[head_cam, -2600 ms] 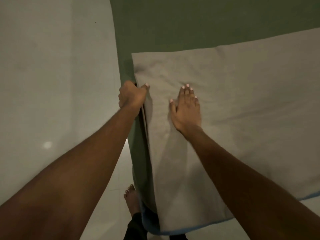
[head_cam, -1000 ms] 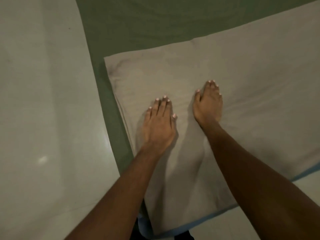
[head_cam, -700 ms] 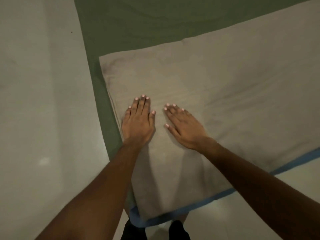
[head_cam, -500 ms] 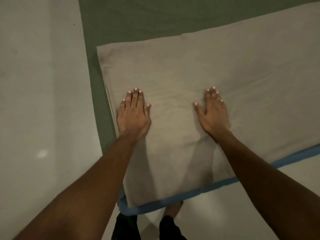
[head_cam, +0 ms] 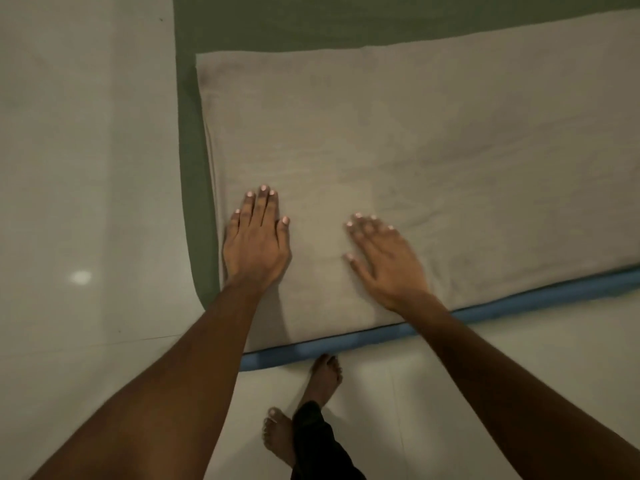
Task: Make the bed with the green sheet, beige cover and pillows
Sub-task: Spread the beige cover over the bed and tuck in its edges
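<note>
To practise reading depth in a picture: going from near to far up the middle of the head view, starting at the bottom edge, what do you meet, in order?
Bare feet → blue edge → beige cover → green sheet.

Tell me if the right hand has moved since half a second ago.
Yes: the right hand slid left across the beige cover, toward its left edge and nearer the blue border.

The beige cover (head_cam: pixel 433 161) lay spread flat on top of the bed, its far-left corner square and its left edge showing stacked layers; faint creases ran across its surface; the green sheet (head_cam: pixel 195 174) lay smooth beneath it, showing as a narrow strip along the left side and a wider band beyond the cover's far edge.
</note>
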